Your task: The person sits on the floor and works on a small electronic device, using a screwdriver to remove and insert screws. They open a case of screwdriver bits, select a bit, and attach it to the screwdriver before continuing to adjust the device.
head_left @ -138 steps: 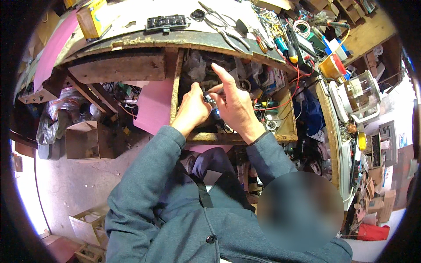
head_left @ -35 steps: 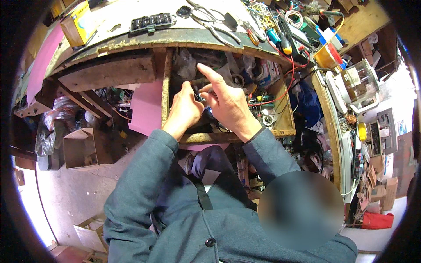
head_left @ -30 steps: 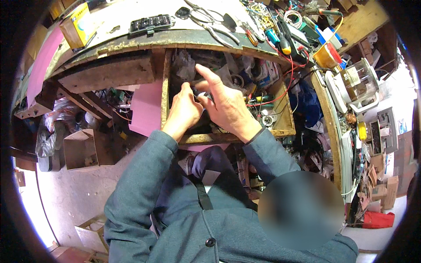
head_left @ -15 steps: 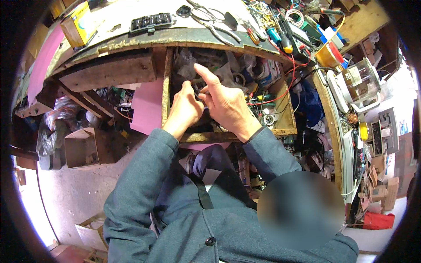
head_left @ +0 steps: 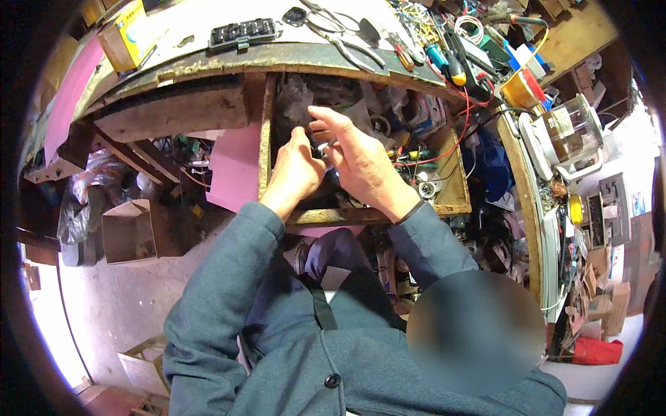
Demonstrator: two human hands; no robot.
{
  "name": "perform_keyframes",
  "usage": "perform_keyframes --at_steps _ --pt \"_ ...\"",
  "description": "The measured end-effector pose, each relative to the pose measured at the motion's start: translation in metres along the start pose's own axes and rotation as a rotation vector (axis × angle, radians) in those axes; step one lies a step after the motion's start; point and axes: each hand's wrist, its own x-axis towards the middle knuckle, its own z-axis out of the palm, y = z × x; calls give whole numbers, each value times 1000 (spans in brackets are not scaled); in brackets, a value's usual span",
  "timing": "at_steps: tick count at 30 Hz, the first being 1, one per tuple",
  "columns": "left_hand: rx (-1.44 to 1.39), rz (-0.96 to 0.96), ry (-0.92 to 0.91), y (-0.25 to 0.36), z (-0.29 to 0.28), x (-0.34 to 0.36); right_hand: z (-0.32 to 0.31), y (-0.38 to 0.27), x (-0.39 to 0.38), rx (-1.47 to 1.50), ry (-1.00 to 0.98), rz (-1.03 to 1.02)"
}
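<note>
Both my hands are inside an open wooden drawer [head_left: 378, 216] pulled out from under the workbench [head_left: 229, 62]. My left hand [head_left: 295, 173] and my right hand [head_left: 357, 163] meet over the clutter, fingertips pinching a small dark part [head_left: 320, 147] between them. The part is mostly hidden by my fingers, so its kind is unclear. My right index finger points up toward the back of the drawer. The drawer holds red wires [head_left: 444, 149], small tools and plastic bags.
On the benchtop lie a black keypad-like block [head_left: 243, 31], pliers [head_left: 347, 41], screwdrivers [head_left: 444, 62] and a yellow box [head_left: 125, 45]. A pink sheet [head_left: 236, 166] hangs left of the drawer. A cardboard box [head_left: 128, 232] sits on the floor. A glass jar [head_left: 572, 128] stands at right.
My hands have stayed in the drawer, fingers shifting slightly around the small part. My right index finger has lowered a little and the view has tilted slightly.
</note>
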Motion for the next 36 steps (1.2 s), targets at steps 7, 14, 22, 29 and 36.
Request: perform_keyframes --at_steps 7,14,22,29,36 --pt "45 -41 -16 9 -5 -1 -5 -6 -4 -156 -30 51" --pt "7 -7 45 7 -2 -5 -3 -4 -4 -62 -44 165" --pt "-75 -114 -104 17 -16 -4 0 -5 -4 -100 14 113" --pt "-63 -108 -47 3 -6 4 -13 -5 -6 57 149 245" --pt "-70 -82 42 -4 1 4 -33 -7 -33 -7 168 253"
